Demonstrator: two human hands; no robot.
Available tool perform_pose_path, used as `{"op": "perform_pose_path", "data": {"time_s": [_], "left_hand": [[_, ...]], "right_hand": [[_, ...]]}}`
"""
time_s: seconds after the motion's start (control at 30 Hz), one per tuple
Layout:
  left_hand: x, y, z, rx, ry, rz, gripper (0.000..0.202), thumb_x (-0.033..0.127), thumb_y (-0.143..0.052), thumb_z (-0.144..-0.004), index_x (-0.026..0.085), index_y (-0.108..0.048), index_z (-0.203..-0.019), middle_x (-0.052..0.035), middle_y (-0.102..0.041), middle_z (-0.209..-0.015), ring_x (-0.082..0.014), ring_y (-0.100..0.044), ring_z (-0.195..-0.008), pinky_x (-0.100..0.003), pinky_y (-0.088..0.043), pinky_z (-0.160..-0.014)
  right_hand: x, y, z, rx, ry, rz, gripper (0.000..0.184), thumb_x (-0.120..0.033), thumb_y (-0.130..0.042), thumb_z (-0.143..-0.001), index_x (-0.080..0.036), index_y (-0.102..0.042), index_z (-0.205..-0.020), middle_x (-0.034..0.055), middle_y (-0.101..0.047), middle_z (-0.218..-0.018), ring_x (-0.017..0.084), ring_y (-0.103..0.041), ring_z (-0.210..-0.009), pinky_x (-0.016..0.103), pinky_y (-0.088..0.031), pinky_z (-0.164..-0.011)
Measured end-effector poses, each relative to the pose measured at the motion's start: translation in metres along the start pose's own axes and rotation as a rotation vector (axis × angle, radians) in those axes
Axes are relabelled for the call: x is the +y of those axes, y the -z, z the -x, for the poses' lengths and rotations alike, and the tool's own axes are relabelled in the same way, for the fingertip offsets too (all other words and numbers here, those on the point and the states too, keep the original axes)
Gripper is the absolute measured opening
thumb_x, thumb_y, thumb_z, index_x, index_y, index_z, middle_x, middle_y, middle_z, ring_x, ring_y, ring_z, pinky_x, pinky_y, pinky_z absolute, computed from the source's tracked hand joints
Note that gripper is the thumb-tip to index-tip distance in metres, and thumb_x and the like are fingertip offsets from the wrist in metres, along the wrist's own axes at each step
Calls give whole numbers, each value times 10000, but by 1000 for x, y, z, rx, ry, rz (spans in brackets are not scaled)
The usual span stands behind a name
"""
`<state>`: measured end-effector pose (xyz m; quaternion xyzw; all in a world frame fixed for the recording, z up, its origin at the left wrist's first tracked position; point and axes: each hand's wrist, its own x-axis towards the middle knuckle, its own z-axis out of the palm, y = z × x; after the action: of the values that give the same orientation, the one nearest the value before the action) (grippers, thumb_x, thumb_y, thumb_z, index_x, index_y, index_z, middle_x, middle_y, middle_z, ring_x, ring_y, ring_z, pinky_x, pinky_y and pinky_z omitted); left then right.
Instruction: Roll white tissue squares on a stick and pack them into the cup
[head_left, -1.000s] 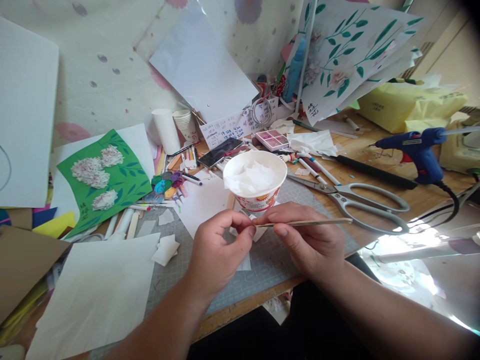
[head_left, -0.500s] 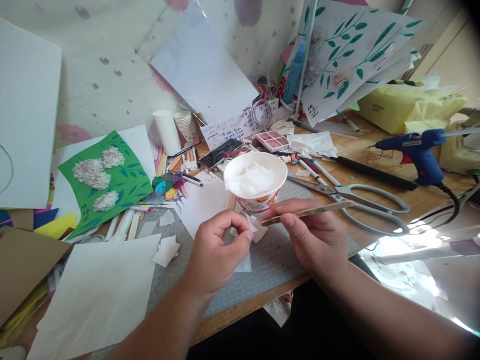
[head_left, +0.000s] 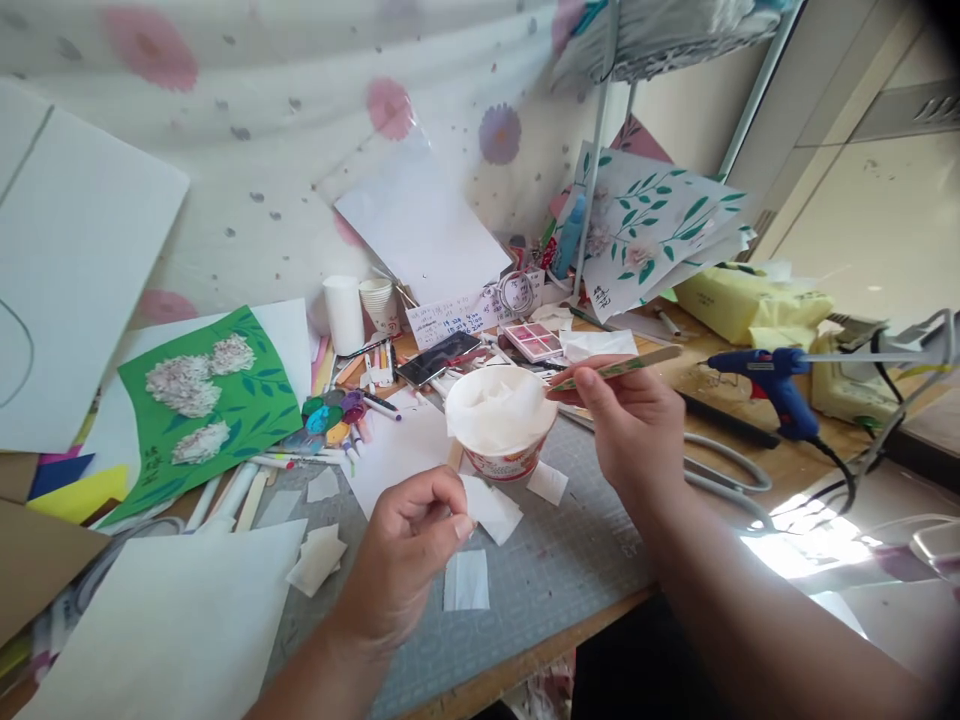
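My right hand [head_left: 637, 420] holds a pair of tweezers [head_left: 622, 368] with a green pattern, the tip at the right rim of a paper bowl [head_left: 506, 462]. White tissue [head_left: 499, 405] fills the bowl and hangs over its edge. Thumb and forefinger pinched together, my left hand [head_left: 420, 545] is in front of the bowl; what it holds, if anything, is too small to make out. Beside it, white paper squares [head_left: 466, 580] lie on the grey cutting mat [head_left: 555, 590]. One more square [head_left: 548, 484] rests right of the bowl.
Large scissors [head_left: 724, 465] lie partly behind my right wrist. Further right is a blue glue gun [head_left: 780, 385] with its cord. A green card [head_left: 251, 385] with white flowers, a paint palette [head_left: 330, 415], a phone [head_left: 441, 360] and paper cups [head_left: 343, 315] stand or lie behind and left.
My right hand has lifted the tweezers from the paper squares below the bowl up to its right rim. My left hand stays pinched in front. The view has tilted upward.
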<state>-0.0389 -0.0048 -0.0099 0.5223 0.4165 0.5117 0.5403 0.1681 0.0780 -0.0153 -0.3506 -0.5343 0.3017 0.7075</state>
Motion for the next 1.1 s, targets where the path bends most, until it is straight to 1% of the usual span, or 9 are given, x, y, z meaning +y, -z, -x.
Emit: {"op": "perform_pose_path", "data": {"time_s": [0.13, 0.3, 0.43, 0.57, 0.6, 0.7, 0.8, 0.93, 1.1], "left_hand": [[1, 5, -2, 19, -42, -18, 176, 243, -718, -762, 195, -626, -620, 11, -474, -625, -152, -440, -621, -279, -349, -607], [10, 10, -8, 106, -127, -102, 135, 216, -715, -745, 197, -648, -629, 11, -520, -621, -152, -480, -619, -274, -398, -606], [31, 5, -22, 230, -216, -287, 95, 191, -699, -707, 202, -644, -630, 19, -554, -607, -146, -497, -603, -263, -414, -589], [52, -9, -52, 170, -269, -636, 80, 223, -640, -730, 202, -636, -652, -6, -640, -685, -169, -576, -662, -278, -444, -618], [54, -12, -61, 138, -250, -760, 109, 245, -614, -744, 204, -634, -646, -8, -649, -683, -175, -589, -667, -280, -451, -620], [54, -17, -85, 66, -192, -883, 129, 291, -663, -722, 204, -702, -635, -17, -692, -646, -193, -604, -628, -288, -440, -581], [51, -15, -95, 122, -227, -989, 130, 322, -696, -732, 218, -771, -712, -38, -742, -747, -215, -619, -693, -305, -428, -621], [49, -3, -81, 271, -321, -1026, 161, 300, -645, -805, 213, -773, -851, -42, -731, -839, -211, -619, -740, -310, -446, -687], [37, 4, -33, 433, -454, -963, 141, 254, -598, -876, 201, -706, -951, -33, -681, -862, -203, -600, -796, -325, -468, -795]], "right_hand": [[14, 1, -8, -62, 18, 234, 125, -333, -704, -862, -208, -711, -866, 48, -782, -804, 207, -742, -752, 358, -601, -730], [18, 12, 1, 30, 47, 245, 172, -378, -662, -907, -212, -711, -907, 72, -783, -894, 235, -737, -873, 409, -575, -839], [9, 32, 17, 25, 51, 246, 176, -365, -626, -939, -220, -719, -904, 69, -777, -903, 231, -726, -925, 401, -563, -861], [6, 48, 29, -211, -8, 275, 160, -339, -689, -886, -203, -749, -827, 49, -787, -811, 205, -738, -743, 316, -573, -679], [7, 51, 30, -286, -19, 283, 160, -338, -698, -876, -203, -756, -812, 45, -788, -796, 203, -738, -727, 307, -570, -667], [11, 52, 32, -500, -39, 311, 149, -329, -688, -882, -216, -771, -830, 32, -788, -780, 188, -729, -695, 284, -551, -654], [14, 49, 32, -662, -43, 353, 87, -263, -697, -868, -232, -773, -839, 15, -775, -748, 167, -691, -647, 257, -494, -620], [14, 45, 32, -724, -50, 381, 86, -207, -710, -838, -221, -769, -777, 34, -753, -733, 178, -661, -678, 264, -439, -641], [16, 46, 34, -660, -135, 293, 92, -264, -731, -833, -217, -762, -761, 46, -770, -776, 187, -672, -704, 289, -463, -696]]}}
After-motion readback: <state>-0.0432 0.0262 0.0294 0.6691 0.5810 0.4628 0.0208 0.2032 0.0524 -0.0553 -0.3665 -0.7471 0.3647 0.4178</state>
